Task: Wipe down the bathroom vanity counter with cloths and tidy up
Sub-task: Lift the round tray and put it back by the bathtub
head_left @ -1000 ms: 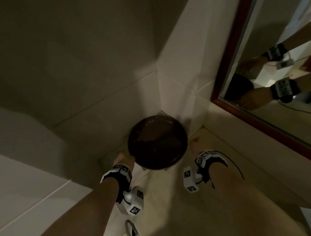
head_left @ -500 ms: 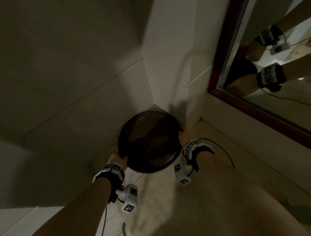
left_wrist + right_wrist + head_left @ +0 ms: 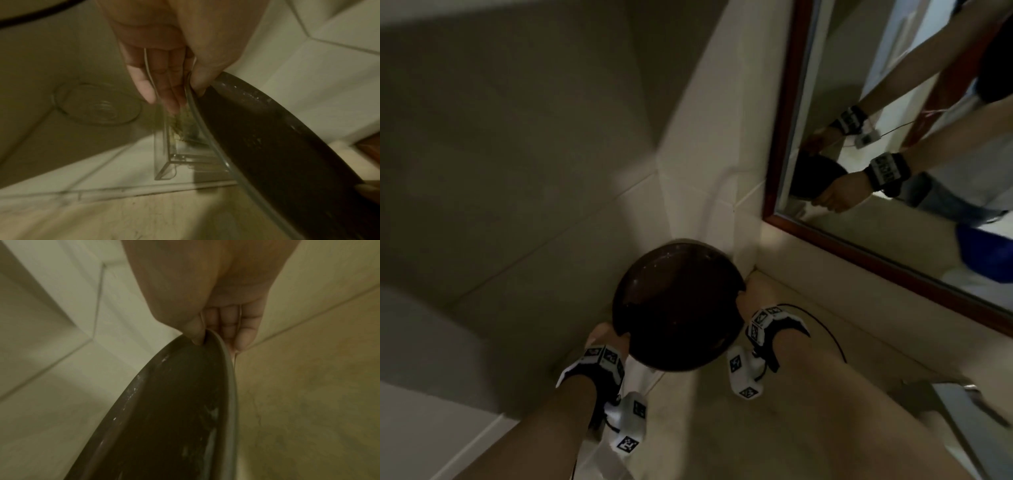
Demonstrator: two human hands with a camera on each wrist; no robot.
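A dark round glass bowl (image 3: pixel 676 305) sits in the corner of the beige vanity counter (image 3: pixel 688 428), held by both hands. My left hand (image 3: pixel 604 334) grips its near-left rim. In the left wrist view the left hand (image 3: pixel 185 95) has its thumb over the bowl (image 3: pixel 277 146) rim and its fingers underneath. My right hand (image 3: pixel 751 287) grips the right rim. In the right wrist view the right hand (image 3: pixel 218 337) pinches the bowl (image 3: pixel 174 410), thumb inside, fingers below. No cloth is in view.
A clear rectangular glass stand (image 3: pixel 174 154) sits under the bowl's left edge, with a round clear glass dish (image 3: pixel 96 104) beside it. Tiled walls close off the corner. A wood-framed mirror (image 3: pixel 893 137) hangs on the right and reflects both hands.
My right hand, beside the bowl a second ago, now grips its right rim. The left hand has kept its hold. The view has swung, so the bowl sits further right.
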